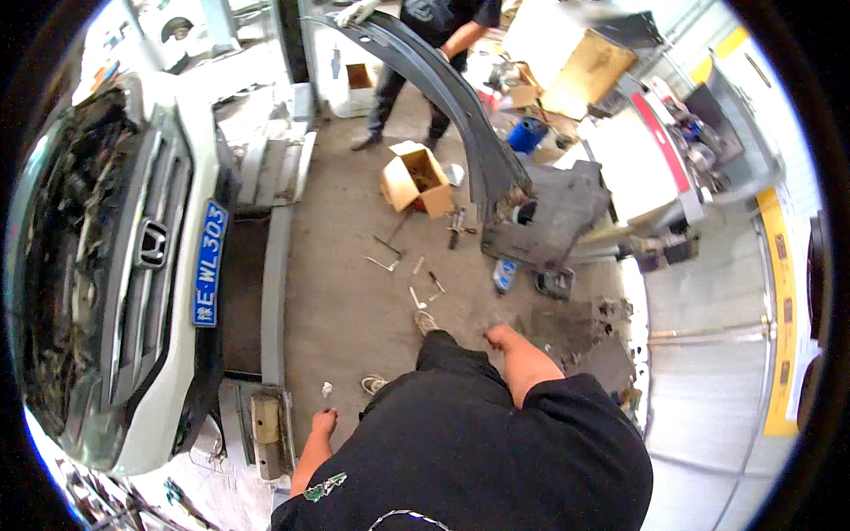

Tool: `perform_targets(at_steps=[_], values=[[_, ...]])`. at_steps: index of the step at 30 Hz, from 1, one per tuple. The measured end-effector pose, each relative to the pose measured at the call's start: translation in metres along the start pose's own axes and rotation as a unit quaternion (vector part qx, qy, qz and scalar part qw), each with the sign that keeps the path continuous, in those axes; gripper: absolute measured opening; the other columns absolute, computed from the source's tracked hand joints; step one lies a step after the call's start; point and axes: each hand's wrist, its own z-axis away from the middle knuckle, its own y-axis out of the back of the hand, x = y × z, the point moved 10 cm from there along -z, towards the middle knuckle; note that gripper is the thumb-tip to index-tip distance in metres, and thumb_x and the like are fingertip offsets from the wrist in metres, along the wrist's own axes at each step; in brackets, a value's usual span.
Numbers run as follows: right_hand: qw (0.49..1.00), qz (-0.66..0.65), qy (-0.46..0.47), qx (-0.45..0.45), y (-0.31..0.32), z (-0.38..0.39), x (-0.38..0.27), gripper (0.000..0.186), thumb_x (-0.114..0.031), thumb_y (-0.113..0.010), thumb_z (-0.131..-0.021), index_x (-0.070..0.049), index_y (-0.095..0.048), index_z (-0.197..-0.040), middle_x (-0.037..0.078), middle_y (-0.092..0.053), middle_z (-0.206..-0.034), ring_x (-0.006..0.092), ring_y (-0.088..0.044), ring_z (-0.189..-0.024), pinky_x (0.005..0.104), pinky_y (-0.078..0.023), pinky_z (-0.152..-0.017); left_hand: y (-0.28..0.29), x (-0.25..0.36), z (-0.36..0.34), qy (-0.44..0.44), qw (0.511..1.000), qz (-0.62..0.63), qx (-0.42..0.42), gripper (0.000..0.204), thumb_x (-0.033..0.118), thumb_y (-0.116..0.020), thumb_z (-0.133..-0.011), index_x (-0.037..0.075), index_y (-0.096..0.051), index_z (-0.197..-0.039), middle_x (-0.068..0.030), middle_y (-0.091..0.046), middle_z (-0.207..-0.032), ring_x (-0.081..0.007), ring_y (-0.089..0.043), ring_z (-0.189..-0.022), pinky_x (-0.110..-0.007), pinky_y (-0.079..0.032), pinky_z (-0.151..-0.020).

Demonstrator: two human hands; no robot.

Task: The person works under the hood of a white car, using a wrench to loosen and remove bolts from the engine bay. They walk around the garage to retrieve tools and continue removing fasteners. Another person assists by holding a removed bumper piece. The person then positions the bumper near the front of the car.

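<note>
My left hand (326, 420) hangs low beside my body with its fingers curled, and nothing shows in it. A small white scrap (327, 389) lies on the floor just beyond it. On the other side my right hand (500, 337) is also curled in a loose fist, with no object visible. Both hands are apart from everything around them. Ahead, a co-worker (429, 44) in dark clothes stands by a long, dark curved car panel (443, 84), with a gloved hand on its top end. The panel's lower end meets a dark plastic piece (558, 217).
At left stands a light-coloured car (159, 265) beside a metal lift rail (276, 301). An open cardboard box (418, 181), scattered tools (385, 257) and a blue bottle (504, 275) lie ahead. Dark parts (584, 332) lie right, near a cluttered workbench (629, 168).
</note>
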Motion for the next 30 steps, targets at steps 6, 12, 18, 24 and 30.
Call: perform_targets(at_steps=[6,12,18,24,30], values=[[0.966,0.125,0.208,0.091,0.066,-0.045,-0.102,0.036,-0.036,-0.058,-0.086,-0.007,-0.07,-0.104,0.016,-0.07,-0.104,0.0299,-0.068,-0.093,0.0422,-0.053,-0.081,0.027,0.062,0.022,-0.041,0.994,-0.004,0.098,0.037,0.035,-0.058,-0.088,0.003,-0.069,-0.104,-0.0186,-0.07,-0.088,-0.03,-0.067,-0.08,-0.04,-0.051,-0.071],[0.919,-0.035,0.346,0.186,0.178,-0.001,-0.274,0.036,-0.031,-0.057,-0.086,-0.006,-0.067,-0.111,0.015,-0.07,-0.103,0.0307,-0.068,-0.091,0.0408,-0.052,-0.08,-0.026,0.092,0.069,0.02,0.994,-0.023,0.106,0.041,0.037,-0.055,-0.09,0.007,-0.067,-0.115,-0.0228,-0.066,-0.113,-0.0363,-0.061,-0.109,-0.043,-0.047,-0.093],[0.834,0.171,0.518,0.085,0.133,-0.031,-0.318,0.037,-0.034,-0.058,-0.086,-0.001,-0.068,-0.1,0.014,-0.07,-0.087,0.0221,-0.067,-0.076,0.0385,-0.053,-0.07,-0.096,0.152,0.124,0.007,0.992,0.036,0.12,0.048,0.042,-0.055,-0.091,0.004,-0.064,-0.12,-0.0205,-0.063,-0.121,-0.0375,-0.058,-0.115,-0.043,-0.045,-0.098],[0.926,0.302,0.195,-0.119,0.094,-0.119,-0.213,0.035,-0.039,-0.055,-0.092,-0.009,-0.066,-0.106,0.01,-0.068,-0.096,0.0246,-0.066,-0.08,0.041,-0.052,-0.064,-0.133,0.125,0.17,0.005,0.964,0.153,0.218,0.047,0.041,-0.056,-0.09,0.003,-0.065,-0.117,-0.0221,-0.064,-0.117,-0.0394,-0.06,-0.11,-0.045,-0.047,-0.095],[0.903,0.26,0.291,-0.181,0.063,-0.076,-0.279,0.034,-0.03,-0.053,-0.094,-0.008,-0.061,-0.118,0.009,-0.067,-0.105,0.0261,-0.066,-0.087,0.0418,-0.053,-0.069,-0.232,-0.054,0.158,0.143,0.928,0.284,0.196,0.047,0.045,-0.059,-0.085,0.004,-0.07,-0.106,-0.0227,-0.066,-0.111,-0.037,-0.062,-0.106,-0.045,-0.049,-0.091]])
